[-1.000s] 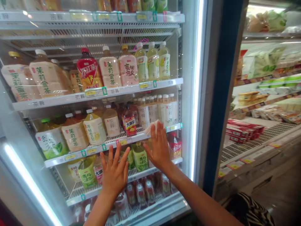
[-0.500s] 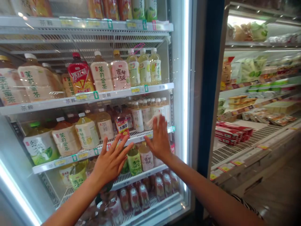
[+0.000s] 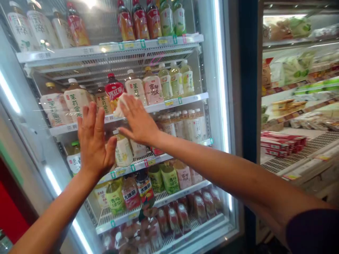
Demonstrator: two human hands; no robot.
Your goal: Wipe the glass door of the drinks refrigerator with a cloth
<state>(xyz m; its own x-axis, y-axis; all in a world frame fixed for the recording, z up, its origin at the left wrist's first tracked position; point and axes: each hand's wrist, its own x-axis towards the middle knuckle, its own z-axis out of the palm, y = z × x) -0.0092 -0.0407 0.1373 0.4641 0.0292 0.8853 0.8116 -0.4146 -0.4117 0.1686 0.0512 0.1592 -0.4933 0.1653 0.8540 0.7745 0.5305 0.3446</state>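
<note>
At the far left a red panel (image 3: 16, 204) stands outside the cooler, and the left light strip (image 3: 53, 181) slants down along the cooler's side. The left hand (image 3: 95, 150) comes next, raised before the glass door (image 3: 91, 30), its fingers straight and pointing up, thumb out to the right, gripping nothing; whether its palm touches the pane is hard to tell from this angle. A strip of glass lies between this hand and the light strip, with a green-capped bottle (image 3: 75, 158) behind it.

A narrow gap parts the left hand from the cloth (image 3: 120, 106), which lies against the glass in front of the red bottle (image 3: 112, 88). The right hand (image 3: 141, 121) covers the cloth's right part, fingers extended and flat over it rather than clenched, thumb spread below; the cloth's pale left edge shows past the fingertips. Above both hands, open glass reaches to the top of the view, before the upper shelf (image 3: 169, 40).

To the right, the pane runs on past the clear bottles (image 3: 186, 79) to the right light strip (image 3: 222, 88), the right forearm crossing its lower part. Beyond a blue post (image 3: 249, 88), red boxes (image 3: 282, 143) lie on an open shelf, and a dark sleeve (image 3: 314, 229) fills the lower corner
</note>
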